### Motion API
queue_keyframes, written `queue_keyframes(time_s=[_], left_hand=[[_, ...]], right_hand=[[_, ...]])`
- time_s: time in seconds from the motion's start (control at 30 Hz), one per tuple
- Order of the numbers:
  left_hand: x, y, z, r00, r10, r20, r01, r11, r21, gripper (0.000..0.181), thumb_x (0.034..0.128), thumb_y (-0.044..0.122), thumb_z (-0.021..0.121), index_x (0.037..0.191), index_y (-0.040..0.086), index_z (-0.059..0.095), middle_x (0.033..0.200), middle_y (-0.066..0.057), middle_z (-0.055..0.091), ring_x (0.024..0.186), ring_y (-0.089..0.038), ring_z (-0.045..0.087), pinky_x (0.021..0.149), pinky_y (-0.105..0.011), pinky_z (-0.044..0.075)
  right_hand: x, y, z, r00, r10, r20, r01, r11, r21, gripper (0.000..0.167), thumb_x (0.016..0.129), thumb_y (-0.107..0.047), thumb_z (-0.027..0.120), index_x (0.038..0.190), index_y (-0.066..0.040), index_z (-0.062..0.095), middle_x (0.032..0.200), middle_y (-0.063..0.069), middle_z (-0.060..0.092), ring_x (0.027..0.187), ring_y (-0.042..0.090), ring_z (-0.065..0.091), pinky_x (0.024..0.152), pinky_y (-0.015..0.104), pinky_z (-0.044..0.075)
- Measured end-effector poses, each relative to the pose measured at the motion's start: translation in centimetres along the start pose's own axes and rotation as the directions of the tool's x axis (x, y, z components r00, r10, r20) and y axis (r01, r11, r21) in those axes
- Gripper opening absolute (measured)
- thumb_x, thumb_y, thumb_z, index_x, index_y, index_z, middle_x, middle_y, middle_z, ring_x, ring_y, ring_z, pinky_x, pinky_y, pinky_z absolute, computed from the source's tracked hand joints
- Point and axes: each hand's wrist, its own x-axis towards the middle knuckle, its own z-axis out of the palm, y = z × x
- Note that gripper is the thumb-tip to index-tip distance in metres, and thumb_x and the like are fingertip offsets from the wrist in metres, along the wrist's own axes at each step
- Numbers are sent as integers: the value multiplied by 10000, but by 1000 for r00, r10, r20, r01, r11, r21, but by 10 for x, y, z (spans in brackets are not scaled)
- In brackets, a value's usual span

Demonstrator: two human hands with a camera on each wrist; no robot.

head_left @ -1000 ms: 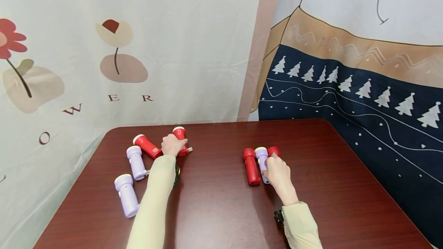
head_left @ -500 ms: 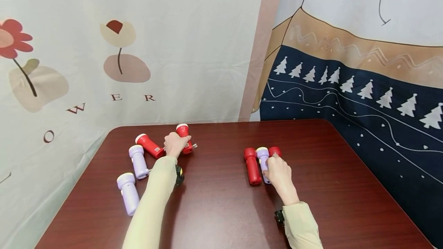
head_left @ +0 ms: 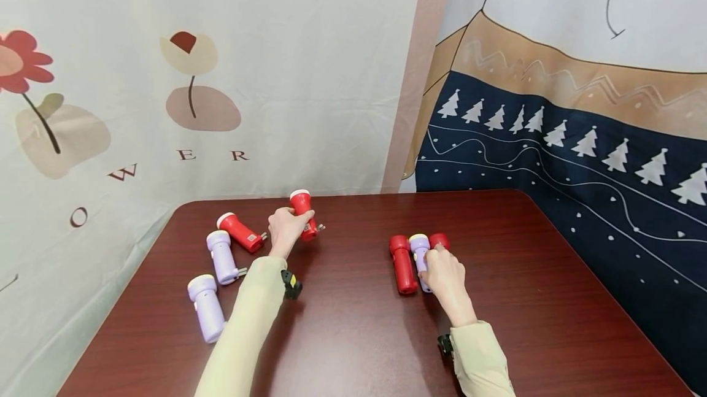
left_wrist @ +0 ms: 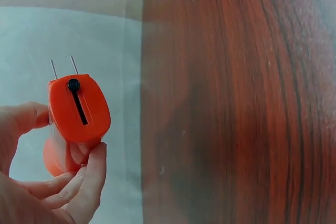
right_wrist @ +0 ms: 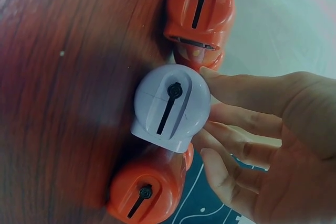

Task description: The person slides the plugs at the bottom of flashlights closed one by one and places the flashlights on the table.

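Note:
In the head view my left hand holds a red flashlight near the table's far edge. The left wrist view shows thumb and fingers round this red flashlight, raised off the table, two metal prongs sticking out by its end slider. My right hand grips a lavender flashlight lying between two red ones. From the right wrist, the thumb sits on one side of the lavender flashlight and fingers on the other. One red flashlight lies left of it; the other is mostly hidden by the hand.
On the left of the brown table lie another red flashlight and two lavender flashlights, one farther back and one nearer. Prongs stick out from the red one and the farther lavender one. A printed curtain hangs behind.
My left hand has moved right and a little farther away, lifting the red flashlight. The right hand and the flashlights beside it stay in place.

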Motion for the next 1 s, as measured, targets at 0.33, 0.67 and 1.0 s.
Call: queue_keyframes(time_s=[0.33,0.67,1.0], left_hand=[[-12,4,-1,1000,27,-13,-27,999,-35,544,822,399,673,1186,-1,609,1102,-201,688,998,-341,628,855,-445,490],[-32,15,-3,999,51,16,-49,994,-97,549,823,382,684,1206,-2,596,1101,-207,688,978,-326,663,829,-430,536],[-48,17,5,997,62,35,-56,988,-143,550,813,368,706,1209,3,597,1089,-206,689,962,-326,663,825,-424,550]], right_hand=[[0,0,-2,1000,9,10,-9,1000,4,190,678,-124,807,689,-54,631,777,132,577,643,369,621,501,459,484],[0,3,-2,999,31,13,-31,999,42,192,669,-132,805,745,-66,641,798,124,586,669,404,638,511,473,484],[0,2,-3,1000,29,-7,-29,998,52,187,696,-127,792,811,-49,666,801,133,598,673,385,632,521,470,491]])
